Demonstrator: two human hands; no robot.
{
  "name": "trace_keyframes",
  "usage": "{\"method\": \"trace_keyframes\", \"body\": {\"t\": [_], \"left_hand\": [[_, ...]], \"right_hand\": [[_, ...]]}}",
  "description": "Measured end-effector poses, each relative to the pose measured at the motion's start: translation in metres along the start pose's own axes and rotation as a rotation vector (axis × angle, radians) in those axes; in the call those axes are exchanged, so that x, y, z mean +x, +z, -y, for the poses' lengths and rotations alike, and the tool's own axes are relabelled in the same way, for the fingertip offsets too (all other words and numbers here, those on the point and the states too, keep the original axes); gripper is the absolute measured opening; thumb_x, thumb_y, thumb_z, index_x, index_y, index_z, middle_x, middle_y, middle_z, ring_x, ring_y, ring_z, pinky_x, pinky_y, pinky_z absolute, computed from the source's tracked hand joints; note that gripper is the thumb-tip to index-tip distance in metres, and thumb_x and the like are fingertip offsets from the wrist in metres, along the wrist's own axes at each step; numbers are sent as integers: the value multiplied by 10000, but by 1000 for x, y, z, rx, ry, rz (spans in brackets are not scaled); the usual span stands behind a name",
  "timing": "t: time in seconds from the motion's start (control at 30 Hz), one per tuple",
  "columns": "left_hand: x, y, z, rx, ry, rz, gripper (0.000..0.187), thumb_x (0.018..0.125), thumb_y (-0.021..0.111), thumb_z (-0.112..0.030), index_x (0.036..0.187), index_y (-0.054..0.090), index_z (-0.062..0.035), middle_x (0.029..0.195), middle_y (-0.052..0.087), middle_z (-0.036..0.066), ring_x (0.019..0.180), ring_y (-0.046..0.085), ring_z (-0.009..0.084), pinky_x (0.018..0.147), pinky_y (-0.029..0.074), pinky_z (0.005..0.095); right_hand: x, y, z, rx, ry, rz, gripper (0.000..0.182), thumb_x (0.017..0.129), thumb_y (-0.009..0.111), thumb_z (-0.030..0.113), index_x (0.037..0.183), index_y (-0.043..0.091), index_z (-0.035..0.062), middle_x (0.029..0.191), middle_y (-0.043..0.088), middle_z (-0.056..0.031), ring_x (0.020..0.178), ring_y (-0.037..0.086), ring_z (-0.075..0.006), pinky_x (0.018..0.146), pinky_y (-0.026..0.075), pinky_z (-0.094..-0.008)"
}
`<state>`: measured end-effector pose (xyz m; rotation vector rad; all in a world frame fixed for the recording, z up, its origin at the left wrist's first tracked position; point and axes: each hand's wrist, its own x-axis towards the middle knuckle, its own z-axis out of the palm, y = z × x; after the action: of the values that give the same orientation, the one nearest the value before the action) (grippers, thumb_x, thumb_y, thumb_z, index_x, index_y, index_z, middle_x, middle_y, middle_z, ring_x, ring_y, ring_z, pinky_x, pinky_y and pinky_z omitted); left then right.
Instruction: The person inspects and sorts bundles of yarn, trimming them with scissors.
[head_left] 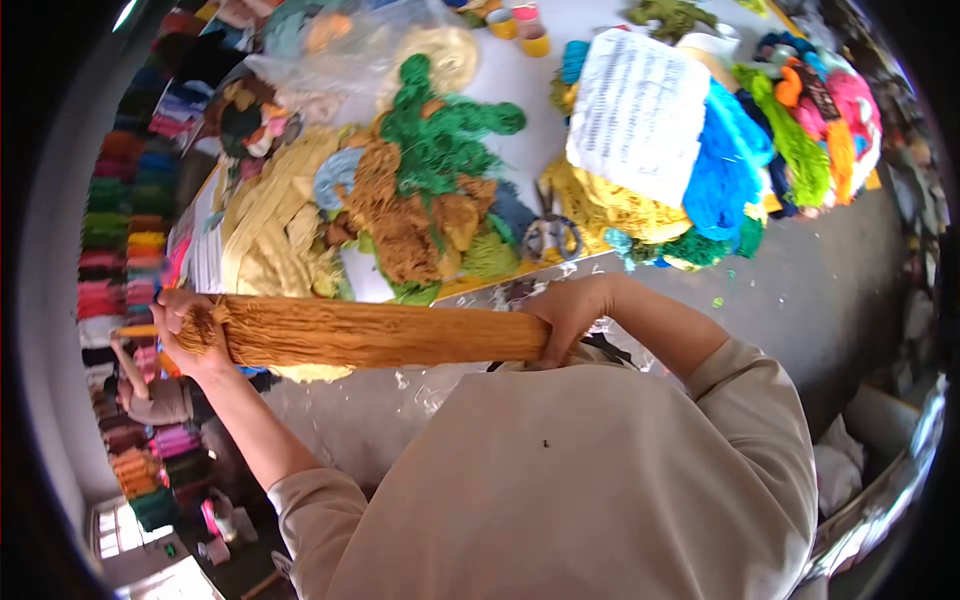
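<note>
A long hank of golden-brown yarn is stretched level in front of my chest, between my two hands. My left hand is closed around its left end, where the strands bunch into a knot-like bundle. At the right end, my right hand grips the hank, with the fingers partly hidden behind it. Just beyond the yarn, on the table, lie brown yarn, green yarn and cream yarn. A pair of scissors rests near the table edge.
A printed sheet lies over yellow and blue yarn on the table. Yarn cones stand at the back. Stacked colored yarn lines the left wall, where another person works. Scraps litter the floor.
</note>
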<state>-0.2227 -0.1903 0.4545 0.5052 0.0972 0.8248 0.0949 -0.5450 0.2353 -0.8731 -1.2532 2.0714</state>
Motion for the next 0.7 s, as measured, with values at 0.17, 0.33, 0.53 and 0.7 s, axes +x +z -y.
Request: {"method": "trace_keyframes", "body": {"t": [0.17,0.33,0.53,0.7], "left_hand": [[12,-89,85,-220,-126,-153,99,963,533,-124,941,528,-27,804,546,42,735,539,153,748,506,321],[-11,-136,256,-376,-362,-284,114,924,644,-169,869,580,-92,726,512,-39,626,489,68,643,454,240],[3,-123,348,-728,-546,-61,225,989,585,-242,940,517,-33,663,463,-53,644,498,57,784,502,255],[28,-121,387,-161,-425,-24,612,973,475,-571,1153,500,12,855,623,84,848,586,229,812,518,364]], "right_hand": [[-103,24,-30,-206,119,-387,352,739,720,130,1049,615,1,767,639,-45,682,580,-107,591,473,-294],[-247,41,9,-606,269,-960,459,717,759,234,1083,595,12,964,641,-141,899,606,-275,836,487,-376],[-299,-40,82,-970,219,-1354,341,725,644,-12,1064,618,4,912,677,-89,883,652,-163,796,510,-320],[-290,-175,33,-1388,549,-1614,454,777,732,252,1205,610,161,1181,657,-112,1121,611,-327,895,471,-552]]}}
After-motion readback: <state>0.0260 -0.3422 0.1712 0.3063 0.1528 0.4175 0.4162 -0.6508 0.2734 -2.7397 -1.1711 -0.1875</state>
